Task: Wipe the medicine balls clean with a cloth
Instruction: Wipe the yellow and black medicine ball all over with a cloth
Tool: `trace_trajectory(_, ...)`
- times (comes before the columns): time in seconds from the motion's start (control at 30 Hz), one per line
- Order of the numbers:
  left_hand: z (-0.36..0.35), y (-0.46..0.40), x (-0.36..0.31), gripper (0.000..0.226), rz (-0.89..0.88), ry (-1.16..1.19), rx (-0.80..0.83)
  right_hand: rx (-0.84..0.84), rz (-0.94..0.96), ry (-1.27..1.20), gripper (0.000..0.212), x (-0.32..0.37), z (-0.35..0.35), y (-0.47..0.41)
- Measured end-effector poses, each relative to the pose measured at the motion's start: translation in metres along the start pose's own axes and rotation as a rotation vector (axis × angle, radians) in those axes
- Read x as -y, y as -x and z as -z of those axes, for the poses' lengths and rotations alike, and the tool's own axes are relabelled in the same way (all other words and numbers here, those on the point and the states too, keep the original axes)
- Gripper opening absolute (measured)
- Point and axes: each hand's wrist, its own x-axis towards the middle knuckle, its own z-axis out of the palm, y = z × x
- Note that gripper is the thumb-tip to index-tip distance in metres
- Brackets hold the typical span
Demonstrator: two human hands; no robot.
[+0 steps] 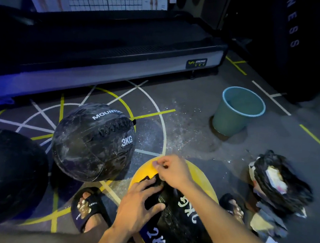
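Both forearms reach forward and down from the lower edge to a yellow-and-black ball (183,209) marked 2KG, which sits between two sandalled feet. The left hand (139,204) lies flat on the ball, fingers spread and pressing its black panel. The right hand (172,170), wrist bent, curls its fingers at the yellow top and seems to pinch something small and dark, perhaps a cloth. A black 3KG ball (94,143) stands just left.
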Motion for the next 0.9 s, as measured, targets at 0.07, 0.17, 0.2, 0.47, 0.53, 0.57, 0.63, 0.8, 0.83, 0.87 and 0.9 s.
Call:
trace_trajectory(0.07,0.000,0.000,0.004,0.079,0.011,0.006,-0.010,0.073,0.100,0.152,0.022,0.019,-0.011,-0.009)
trace_trajectory(0.17,0.004,0.001,0.008,0.073,0.021,0.026,-0.019,0.068,0.090,0.257,0.026,0.013,-0.006,-0.022)
trace_trajectory(0.2,0.005,0.001,0.008,0.071,0.023,0.035,-0.024,0.044,0.050,0.263,0.026,0.003,0.003,-0.025)
trace_trajectory(0.47,-0.001,0.001,0.004,0.062,0.006,0.115,-0.085,-0.077,-0.333,0.186,0.044,-0.076,0.055,-0.007)
trace_trajectory(0.53,-0.002,0.000,0.003,0.063,-0.003,0.099,-0.082,-0.106,-0.279,0.176,0.039,-0.052,0.041,-0.017)
trace_trajectory(0.57,-0.002,0.000,0.003,0.064,-0.004,0.088,-0.082,-0.099,-0.225,0.161,0.035,-0.036,0.029,-0.021)
trace_trajectory(0.63,-0.001,-0.001,0.004,0.068,0.010,0.076,-0.087,-0.063,-0.095,0.164,0.029,-0.002,0.003,-0.025)
trace_trajectory(0.8,0.006,0.001,0.009,0.064,0.040,0.093,-0.097,-0.121,-0.086,0.227,0.035,0.004,-0.008,-0.009)
trace_trajectory(0.83,0.005,0.002,0.009,0.063,0.037,0.098,-0.102,-0.141,-0.124,0.210,0.036,-0.008,-0.001,-0.004)
trace_trajectory(0.87,0.004,0.002,0.009,0.062,0.035,0.102,-0.110,-0.168,-0.172,0.194,0.037,-0.023,0.005,0.002)
trace_trajectory(0.9,0.004,0.003,0.009,0.062,0.034,0.107,-0.117,-0.198,-0.235,0.177,0.039,-0.041,0.013,0.010)
